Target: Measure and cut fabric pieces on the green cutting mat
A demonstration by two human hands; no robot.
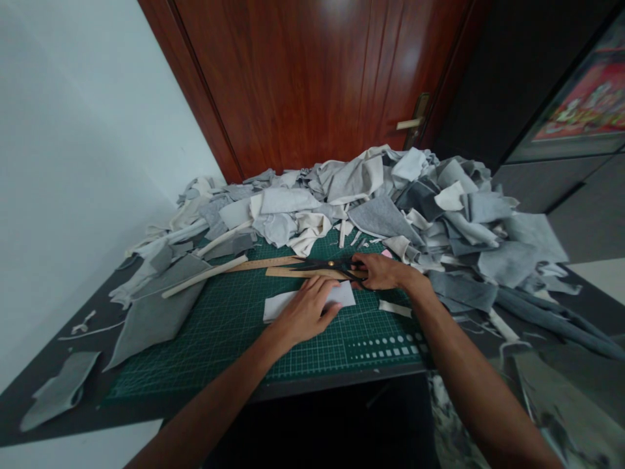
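Note:
My left hand lies with its fingers stretched over a pale grey-white piece of fabric, pressing it on the green cutting mat. Past it, at the mat's far side, my right hand has its fingers closed round the handles of black scissors. The blades point left and lie over two wooden rulers; the nearer ruler is partly covered by them. A small off-white scrap rests below my right wrist.
A long heap of grey and white fabric scraps spans the table's back, spreading down the right side. Grey cloth and a rolled cream strip lie at left. A folded grey piece sits at the near left corner. A wooden door stands behind.

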